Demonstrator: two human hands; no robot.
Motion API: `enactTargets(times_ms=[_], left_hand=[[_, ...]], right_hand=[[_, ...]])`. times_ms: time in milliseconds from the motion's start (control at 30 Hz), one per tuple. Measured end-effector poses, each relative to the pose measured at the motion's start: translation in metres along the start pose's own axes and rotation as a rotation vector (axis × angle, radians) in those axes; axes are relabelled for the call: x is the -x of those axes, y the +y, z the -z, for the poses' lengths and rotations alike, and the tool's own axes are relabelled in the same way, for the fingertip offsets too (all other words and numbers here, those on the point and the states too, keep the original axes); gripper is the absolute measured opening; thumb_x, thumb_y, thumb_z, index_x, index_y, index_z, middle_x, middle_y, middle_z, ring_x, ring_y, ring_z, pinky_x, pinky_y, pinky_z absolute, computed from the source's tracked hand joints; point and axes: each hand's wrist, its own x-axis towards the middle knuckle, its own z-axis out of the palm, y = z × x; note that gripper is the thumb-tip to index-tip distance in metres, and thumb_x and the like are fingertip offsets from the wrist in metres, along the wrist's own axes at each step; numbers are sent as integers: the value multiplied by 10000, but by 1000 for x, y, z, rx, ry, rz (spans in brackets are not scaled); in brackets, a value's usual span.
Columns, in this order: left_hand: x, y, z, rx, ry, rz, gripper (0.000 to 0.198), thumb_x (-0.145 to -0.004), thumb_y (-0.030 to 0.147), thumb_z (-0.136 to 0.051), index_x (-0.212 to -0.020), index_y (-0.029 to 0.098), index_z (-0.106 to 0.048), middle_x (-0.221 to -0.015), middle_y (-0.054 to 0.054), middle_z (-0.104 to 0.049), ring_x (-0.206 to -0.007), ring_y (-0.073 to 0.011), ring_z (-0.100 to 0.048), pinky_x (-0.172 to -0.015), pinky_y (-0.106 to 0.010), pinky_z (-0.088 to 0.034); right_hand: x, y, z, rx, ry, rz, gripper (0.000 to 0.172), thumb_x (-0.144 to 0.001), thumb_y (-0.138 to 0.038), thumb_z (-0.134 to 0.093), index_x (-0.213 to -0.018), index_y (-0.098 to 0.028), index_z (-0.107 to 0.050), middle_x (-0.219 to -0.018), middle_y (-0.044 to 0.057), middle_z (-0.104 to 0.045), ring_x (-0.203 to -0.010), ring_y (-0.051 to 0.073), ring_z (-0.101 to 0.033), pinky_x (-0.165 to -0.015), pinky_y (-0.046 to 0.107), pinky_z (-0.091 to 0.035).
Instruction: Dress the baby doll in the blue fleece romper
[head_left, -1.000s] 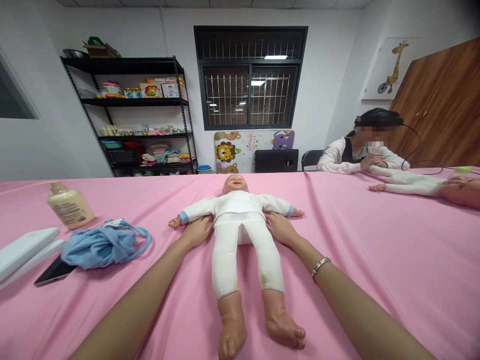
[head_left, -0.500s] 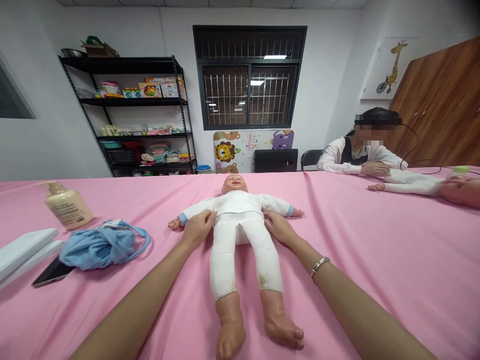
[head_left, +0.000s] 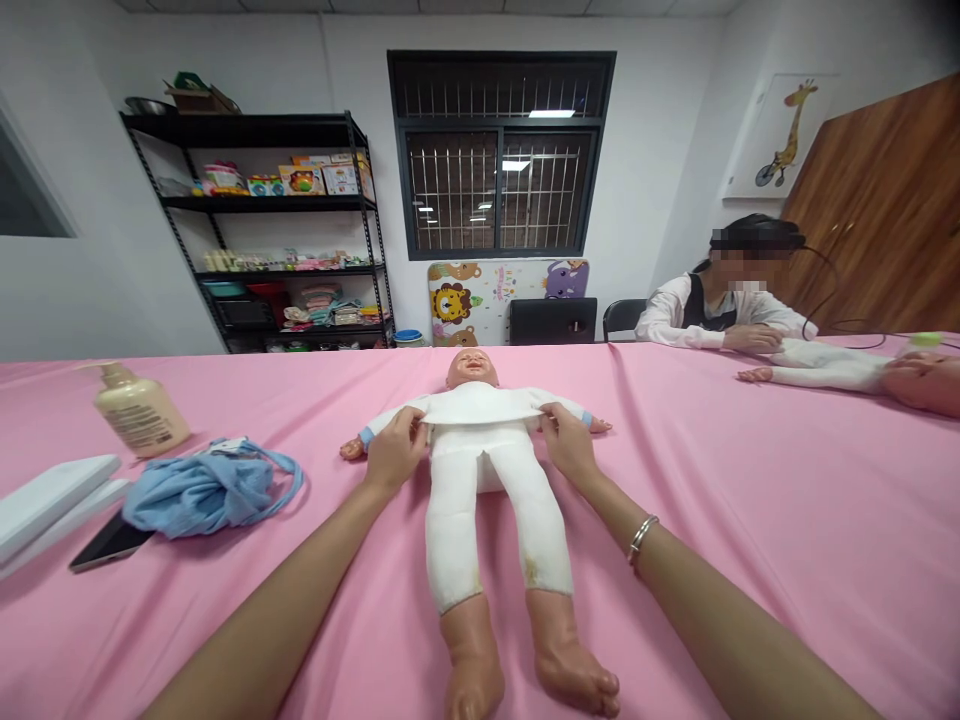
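On its back in front of me lies a baby doll [head_left: 472, 370], head away and bare feet toward me. It wears a white shirt [head_left: 484, 402] with blue cuffs; its lower body and legs are white down to the shins. My left hand [head_left: 397, 445] pinches the shirt's hem at the side on my left. At the opposite side, my right hand [head_left: 568, 440] pinches the same hem, with a silver bangle on that wrist. Between the two hands the hem is stretched and lifted a little off the doll's belly.
Left on the pink tablecloth [head_left: 720, 500] are a pump bottle [head_left: 142, 412], a blue cloth bundle [head_left: 206, 490], a phone [head_left: 112, 542] and a white flat stack [head_left: 56, 500]. At the right, another person [head_left: 712, 300] sits with hands on a second doll [head_left: 832, 365].
Both hands have closed on the shirt's hem and raised it upward, away from the doll's waist. The doll's legs have shifted slightly toward me and to the right.
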Motion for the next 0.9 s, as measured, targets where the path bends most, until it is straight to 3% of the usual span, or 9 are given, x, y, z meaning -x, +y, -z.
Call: enactTargets(times_ms=[100, 200, 267, 367, 467, 567, 700, 800, 900], left_hand=[[0, 2, 3, 40, -277, 20, 175, -844, 307, -383, -881, 204, -520, -732, -6, -604, -684, -202, -571, -614, -289, -397], [1, 6, 7, 252, -404, 62, 322, -846, 438, -400, -997, 176, -509, -666, 7, -563, -595, -185, -541, -573, -283, -402], [2, 9, 6, 391, -420, 84, 493, -793, 492, -496, -1151, 159, -443, -673, 14, -555, -593, -179, -537, -571, -280, -415], [4, 9, -1, 541, -440, 93, 602, -767, 458, -553, -1245, 158, -343, -699, 14, -555, -635, -176, -546, -603, -280, -439], [5, 4, -12, 573, -387, 90, 444, -810, 409, -481, -1173, 172, -383, -752, -5, -574, -696, -181, -570, -646, -292, -460], [4, 2, -8, 371, -279, 55, 273, -833, 366, -434, -1043, 199, -482, -858, -28, -612, -781, -190, -595, -721, -308, -459], [5, 9, 37, -13, -257, 5, 225, -844, 270, -382, -962, 241, -571, -976, -19, -650, -900, -204, -598, -757, -297, -435], [16, 5, 87, -276, -265, -32, 299, -824, 181, -333, -988, 226, -579, -1035, -44, -632, -951, -209, -580, -784, -298, -426], [41, -16, 131, -609, -261, 43, 292, -806, 236, -379, -1008, 172, -580, -1047, -111, -603, -979, -271, -560, -839, -373, -412]], right_hand=[[3, -6, 2, -40, -230, 40, 160, -804, -240, -407, -814, -166, -549, -786, 44, -627, -730, 173, -561, -681, 289, -416], [7, -18, 4, -141, -283, -103, 278, -832, -415, -409, -756, -163, -499, -726, 39, -595, -668, 165, -544, -619, 284, -420], [9, -26, 6, -278, -316, -250, 354, -786, -511, -478, -812, -159, -497, -741, 44, -597, -657, 163, -552, -586, 279, -438], [12, -32, 7, -485, -352, -334, 446, -668, -438, -663, -974, -163, -492, -844, 59, -625, -717, 173, -588, -599, 275, -474], [11, -22, 0, -595, -270, -335, 413, -665, -367, -667, -981, -158, -502, -847, 64, -638, -753, 173, -607, -654, 284, -496], [7, -2, -12, -530, -100, -329, 282, -702, -347, -605, -888, -151, -527, -791, 59, -638, -698, 154, -604, -611, 256, -489], [2, 16, -22, -509, -32, -393, 253, -728, -348, -543, -889, -156, -512, -700, 37, -625, -521, 122, -555, -448, 208, -415], [3, 17, -25, -542, -74, -393, 216, -733, -310, -518, -882, -155, -500, -694, 34, -623, -544, 131, -580, -476, 215, -434], [6, 15, -27, -491, -135, -331, 203, -746, -289, -480, -890, -148, -505, -752, 55, -640, -643, 160, -619, -579, 261, -481]])
